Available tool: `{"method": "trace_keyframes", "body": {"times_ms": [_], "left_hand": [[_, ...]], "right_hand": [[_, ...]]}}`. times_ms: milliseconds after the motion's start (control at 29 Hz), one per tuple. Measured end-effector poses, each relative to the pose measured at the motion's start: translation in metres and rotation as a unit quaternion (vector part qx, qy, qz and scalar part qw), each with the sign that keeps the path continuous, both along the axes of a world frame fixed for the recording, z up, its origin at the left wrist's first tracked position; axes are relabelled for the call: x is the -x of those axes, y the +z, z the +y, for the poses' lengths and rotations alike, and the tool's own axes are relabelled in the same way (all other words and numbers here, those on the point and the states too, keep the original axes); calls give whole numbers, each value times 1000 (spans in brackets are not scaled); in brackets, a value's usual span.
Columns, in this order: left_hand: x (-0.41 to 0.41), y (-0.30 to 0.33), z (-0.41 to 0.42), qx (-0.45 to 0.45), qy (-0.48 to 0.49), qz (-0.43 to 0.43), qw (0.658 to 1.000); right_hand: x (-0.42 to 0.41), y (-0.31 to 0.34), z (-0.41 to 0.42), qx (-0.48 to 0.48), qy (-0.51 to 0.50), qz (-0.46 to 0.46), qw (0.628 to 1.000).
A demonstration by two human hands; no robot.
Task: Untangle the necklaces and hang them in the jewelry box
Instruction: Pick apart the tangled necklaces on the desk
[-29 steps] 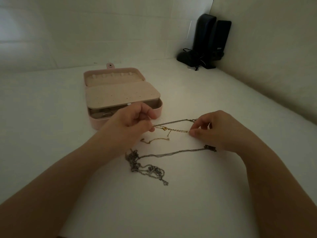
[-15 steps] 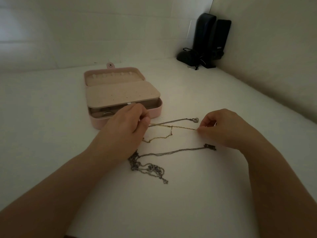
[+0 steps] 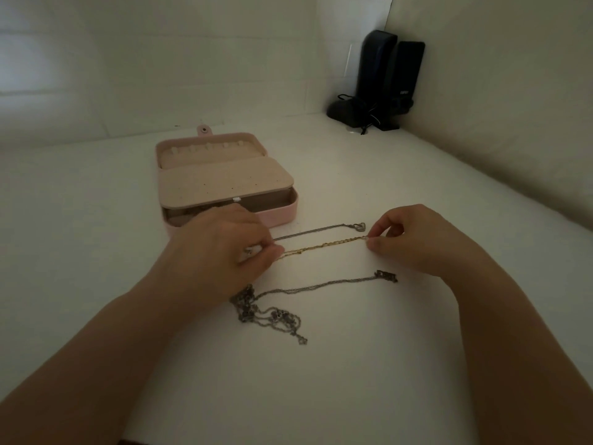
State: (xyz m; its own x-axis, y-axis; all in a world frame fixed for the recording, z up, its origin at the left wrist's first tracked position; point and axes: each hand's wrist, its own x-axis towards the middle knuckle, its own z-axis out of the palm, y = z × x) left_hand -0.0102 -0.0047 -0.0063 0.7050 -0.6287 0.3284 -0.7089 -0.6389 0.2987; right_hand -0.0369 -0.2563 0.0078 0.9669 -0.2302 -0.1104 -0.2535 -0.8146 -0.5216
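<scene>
A thin gold necklace (image 3: 324,245) is stretched straight between my hands just above the white surface. My left hand (image 3: 224,248) pinches its left end, and my right hand (image 3: 414,239) pinches its right end. Just behind it lies a silver chain (image 3: 314,232) with a heart pendant (image 3: 360,226) at its right tip; its left end runs under my left hand. In front, another silver chain (image 3: 321,286) with a dark pendant (image 3: 386,276) leads into a tangled clump (image 3: 266,313). The pink jewelry box (image 3: 279,216) stands open behind my left hand, hooks showing in its lid.
Two black speakers (image 3: 388,78) with cables stand in the far right corner. Pale walls close the surface off at the back and along the right.
My hands have moved apart and pulled the gold necklace straight; its loose dangling loop is gone. The silver chains have stayed in place.
</scene>
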Motion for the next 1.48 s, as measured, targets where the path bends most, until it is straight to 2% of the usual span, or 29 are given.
{"method": "trace_keyframes", "body": {"times_ms": [69, 138, 241, 345, 586, 655, 759, 862, 1000, 1103, 1241, 1379, 1483], "left_hand": [[1, -1, 0, 5, -17, 20, 1000], [0, 0, 3, 59, 0, 43, 997], [-1, 3, 6, 142, -15, 117, 983], [0, 5, 6, 101, -44, 146, 983], [0, 1, 3, -3, -74, 134, 988], [1, 0, 2, -27, -84, 134, 987], [9, 4, -3, -61, -96, 173, 978], [17, 4, -6, -86, -124, 204, 967], [20, 6, -8, -57, -123, 245, 960], [14, 2, -9, -21, -104, 219, 970], [12, 2, -5, 1, -97, 215, 972], [13, 10, 0, 11, -124, 300, 946], [16, 12, 1, 18, -151, 342, 927]], "right_hand": [[1, 3, 1, -20, 6, -24, 1000], [5, 8, 7, -61, 43, -69, 995], [13, 12, 32, -71, 202, -19, 977], [18, 6, 53, -5, 304, 33, 952], [14, -2, 56, 82, 328, 6, 941], [13, 1, 54, 64, 308, -13, 949], [15, 11, 44, -110, 215, -79, 967], [16, 16, 39, -285, 184, -73, 938], [14, 12, 38, -379, 176, -57, 907], [14, 15, 35, -452, 183, -66, 871], [14, 20, 29, -486, 158, -115, 852], [11, 21, 22, -454, 81, -146, 875], [10, 18, 23, -445, 74, -130, 883]]}}
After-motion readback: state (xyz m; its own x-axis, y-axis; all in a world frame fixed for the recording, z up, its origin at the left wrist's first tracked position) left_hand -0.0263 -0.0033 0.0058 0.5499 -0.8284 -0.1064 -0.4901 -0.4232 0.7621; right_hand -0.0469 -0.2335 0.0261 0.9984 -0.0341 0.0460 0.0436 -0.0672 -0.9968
